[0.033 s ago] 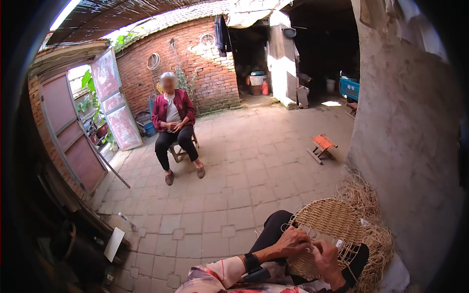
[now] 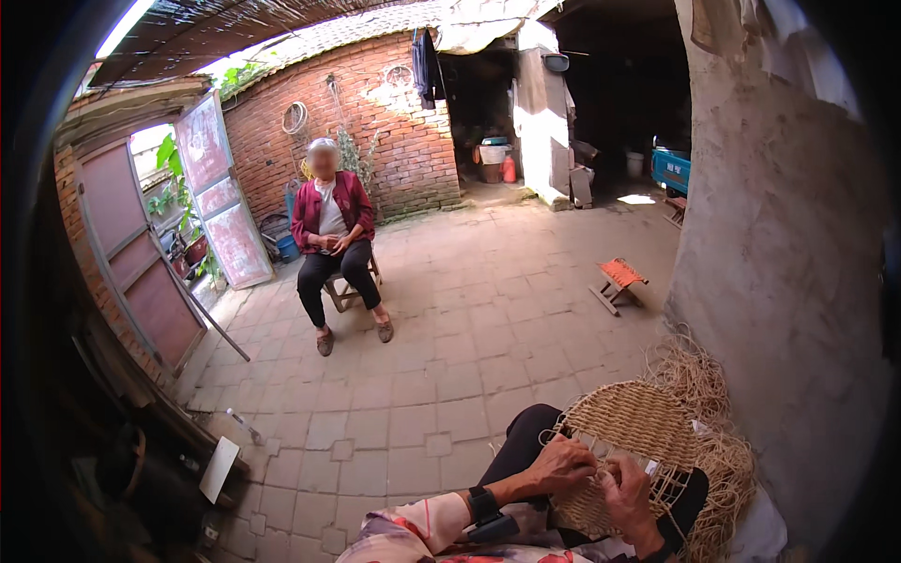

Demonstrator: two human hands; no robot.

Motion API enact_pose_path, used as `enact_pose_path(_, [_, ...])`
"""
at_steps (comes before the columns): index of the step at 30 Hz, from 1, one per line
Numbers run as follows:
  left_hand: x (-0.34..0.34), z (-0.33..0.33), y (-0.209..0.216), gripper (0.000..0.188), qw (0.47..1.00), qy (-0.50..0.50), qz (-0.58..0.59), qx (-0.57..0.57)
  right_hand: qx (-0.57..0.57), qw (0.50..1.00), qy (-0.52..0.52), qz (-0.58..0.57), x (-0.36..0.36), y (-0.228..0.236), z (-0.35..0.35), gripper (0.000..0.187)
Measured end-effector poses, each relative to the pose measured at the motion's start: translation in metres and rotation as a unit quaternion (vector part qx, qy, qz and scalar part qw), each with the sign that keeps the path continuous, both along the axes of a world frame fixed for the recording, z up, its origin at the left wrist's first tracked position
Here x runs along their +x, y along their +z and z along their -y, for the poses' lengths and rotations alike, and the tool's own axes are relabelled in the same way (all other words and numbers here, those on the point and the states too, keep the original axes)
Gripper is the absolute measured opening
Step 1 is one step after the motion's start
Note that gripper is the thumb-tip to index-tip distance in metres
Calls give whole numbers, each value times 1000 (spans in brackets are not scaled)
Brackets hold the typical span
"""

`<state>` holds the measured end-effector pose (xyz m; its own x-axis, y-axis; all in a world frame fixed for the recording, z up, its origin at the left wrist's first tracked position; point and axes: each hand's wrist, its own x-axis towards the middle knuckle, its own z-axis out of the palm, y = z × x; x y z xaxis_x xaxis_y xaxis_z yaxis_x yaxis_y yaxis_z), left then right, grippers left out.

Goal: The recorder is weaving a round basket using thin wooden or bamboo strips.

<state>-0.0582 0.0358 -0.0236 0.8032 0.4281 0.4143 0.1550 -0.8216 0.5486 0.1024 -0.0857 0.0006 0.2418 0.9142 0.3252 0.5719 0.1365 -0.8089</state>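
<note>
On lap, woven straw mat (image 2: 627,419), both hands' fingers (image 2: 584,462) gripping edge, mat's lower part hidden.

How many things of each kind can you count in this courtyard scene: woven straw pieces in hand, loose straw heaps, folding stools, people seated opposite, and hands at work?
Woven straw piece: 1
Loose straw heap: 1
Folding stool with orange seat: 1
Seated person opposite: 1
Hands on the weave: 2, left hand and right hand
Total: 6
</note>
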Motion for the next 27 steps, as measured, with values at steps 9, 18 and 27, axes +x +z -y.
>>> enact_pose_path(9, [-1, -2, 1, 16, 999, -14, -23, 28, 63, 966, 66, 242, 4, -1, -6, 17])
enact_pose_path(18, [-2, -2, 6, 16, 997, -34, -54, 48, -23, 968, 3, 248, -5, -10, -8, 15])
enact_pose_path(27, [0, 9, 2, 20, 991, 8, 62, 114, -287, 938, 15, -196, 15, -7, -21, 20])
